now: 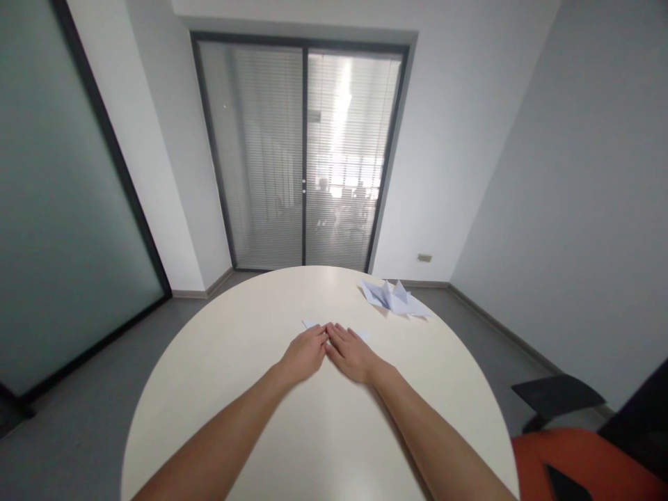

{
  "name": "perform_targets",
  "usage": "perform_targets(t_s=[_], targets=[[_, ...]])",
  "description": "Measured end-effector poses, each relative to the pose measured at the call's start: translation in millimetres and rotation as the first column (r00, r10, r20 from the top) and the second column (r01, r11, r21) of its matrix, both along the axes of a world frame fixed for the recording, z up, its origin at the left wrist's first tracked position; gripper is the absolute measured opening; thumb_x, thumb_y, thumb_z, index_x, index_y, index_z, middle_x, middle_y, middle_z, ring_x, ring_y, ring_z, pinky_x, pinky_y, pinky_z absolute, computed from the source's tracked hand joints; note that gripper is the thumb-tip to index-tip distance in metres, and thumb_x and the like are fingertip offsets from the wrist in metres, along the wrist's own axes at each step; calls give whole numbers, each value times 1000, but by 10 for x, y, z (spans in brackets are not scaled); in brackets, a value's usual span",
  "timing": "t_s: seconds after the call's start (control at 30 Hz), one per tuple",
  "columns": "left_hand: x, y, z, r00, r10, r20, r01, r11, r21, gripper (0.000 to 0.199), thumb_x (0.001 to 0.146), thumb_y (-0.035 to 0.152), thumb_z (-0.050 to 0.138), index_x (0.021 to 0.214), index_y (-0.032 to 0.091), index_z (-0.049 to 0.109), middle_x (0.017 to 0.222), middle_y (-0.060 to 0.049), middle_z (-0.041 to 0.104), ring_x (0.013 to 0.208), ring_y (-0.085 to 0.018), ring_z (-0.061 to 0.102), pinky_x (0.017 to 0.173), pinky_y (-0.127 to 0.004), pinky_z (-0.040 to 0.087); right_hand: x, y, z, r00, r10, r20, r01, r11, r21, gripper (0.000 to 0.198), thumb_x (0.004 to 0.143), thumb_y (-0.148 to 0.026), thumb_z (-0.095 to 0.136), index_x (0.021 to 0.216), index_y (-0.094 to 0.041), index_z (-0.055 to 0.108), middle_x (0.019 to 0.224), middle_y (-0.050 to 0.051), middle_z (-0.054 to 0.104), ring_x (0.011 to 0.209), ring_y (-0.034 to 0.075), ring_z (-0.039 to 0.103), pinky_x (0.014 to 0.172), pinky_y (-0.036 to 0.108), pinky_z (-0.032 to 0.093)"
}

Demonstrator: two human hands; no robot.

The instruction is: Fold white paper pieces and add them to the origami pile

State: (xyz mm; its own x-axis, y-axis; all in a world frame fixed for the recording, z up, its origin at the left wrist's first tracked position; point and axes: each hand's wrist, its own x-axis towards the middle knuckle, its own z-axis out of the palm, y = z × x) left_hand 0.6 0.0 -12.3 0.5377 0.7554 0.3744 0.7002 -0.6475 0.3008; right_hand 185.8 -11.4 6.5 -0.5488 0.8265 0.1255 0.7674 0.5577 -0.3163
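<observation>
Near the middle of the table, a small piece of folded white paper [309,323] lies mostly covered by both hands. Only its left corner and a sliver at the right show. My left hand [304,353] rests on it with fingers stretched toward the centre. From the other side, my right hand [351,351] lies flat over the paper, its fingers extended and slightly apart. The fingertips of both hands meet at the middle. How the covered part is folded is hidden.
Folded white paper pieces [394,299] with upright points sit at the table's far right. The round cream table [219,362] has a curved edge. An orange-seated chair [579,459] with a black armrest stands at the right. A glass door with blinds [255,160] is ahead.
</observation>
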Motion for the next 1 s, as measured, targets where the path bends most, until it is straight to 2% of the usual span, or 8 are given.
perform_targets(t_s=[0.07,0.17,0.37,0.47,0.6,0.77,1.0], targets=[[-5,11,-18,999,11,-31,-11,1000,-8,46,94,16,42,138,16,54,145,-10,53,137,-20,46,117,-36,34,-3,5,-16,997,-54,49,58,994,-88,71,101,-55,19,157,-11,19,162,14,18,151,27,15,122,50,13],[-7,26,-54,997,36,-70,-38,999,-17,43,98,21,39,136,12,56,145,-14,53,137,-22,45,115,-37,36,45,38,-17,985,-130,118,147,978,-148,79,99,-62,17,158,-10,14,164,12,9,152,27,5,122,49,7],[-4,-8,11,994,65,-91,-63,998,26,36,98,25,43,127,17,63,137,-11,59,127,-25,54,108,-40,41,175,76,-2,950,-244,194,275,949,-155,74,99,-57,17,158,-13,12,165,10,5,152,28,2,121,52,7],[-8,-39,107,993,95,-75,-91,994,56,26,96,29,50,112,21,70,119,-8,68,110,-25,61,98,-42,46,222,72,10,953,-223,203,255,956,-143,70,100,-53,18,158,-15,14,165,9,5,152,30,2,121,53,6],[-33,-49,171,993,112,-22,-111,992,55,16,93,32,58,95,20,69,100,-6,69,96,-23,61,89,-38,47,275,62,35,974,-156,165,179,974,-140,67,100,-53,20,158,-19,19,165,8,9,152,29,3,121,53,5],[-72,-15,112,991,113,68,-112,994,-8,12,89,29,63,96,20,64,100,-6,68,100,-23,61,91,-35,47,314,72,25,986,-137,97,148,983,-111,65,100,-54,27,155,-20,29,163,10,18,151,29,11,120,53,8],[-72,-7,112,986,153,65,-151,988,-33,14,90,29,61,101,20,64,105,-7,70,103,-24,61,94,-36,46,361,114,-4,990,-132,60,135,989,-60,62,99,-50,34,153,-20,36,161,11,27,149,30,21,119,51,16]])
